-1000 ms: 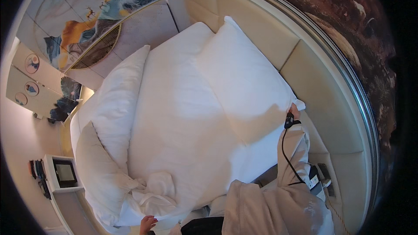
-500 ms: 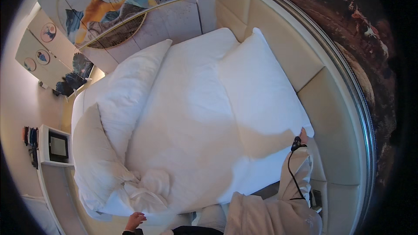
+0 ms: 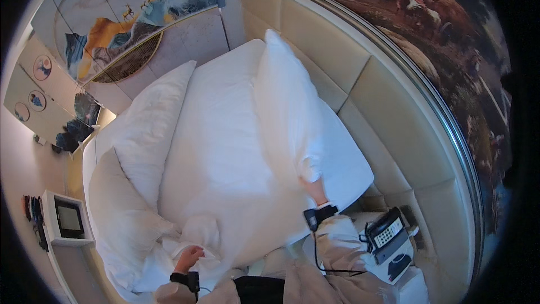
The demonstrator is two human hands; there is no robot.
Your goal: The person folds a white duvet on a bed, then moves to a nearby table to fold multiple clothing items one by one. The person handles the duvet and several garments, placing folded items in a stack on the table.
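My right hand [image 3: 314, 188] grips the near end of a long white pillow [image 3: 288, 107], its fingers partly hidden in the cloth. The pillow stands tilted on its side on the bed [image 3: 225, 112], angled away from the headboard. Lower left, my left hand [image 3: 189, 259] is held loosely with its fingers a little bent and nothing visible in them. It is by a crumpled bunch of white cloth [image 3: 201, 235]; whether they touch I cannot tell. Black bands with devices circle both wrists.
More white bedding [image 3: 149, 135] lies heaped along the bed's left side. A padded beige headboard [image 3: 388, 112] bounds the right. A black telephone [image 3: 388, 233] stands on a bedside table at lower right. Painted panels [image 3: 129, 17] cover the far wall; a white framed box [image 3: 67, 219] is at left.
The right hand has pulled the pillow left, away from the headboard, tipping it up and baring the sheet behind. My left hand has risen toward the crumpled cloth. The telephone has come into view.
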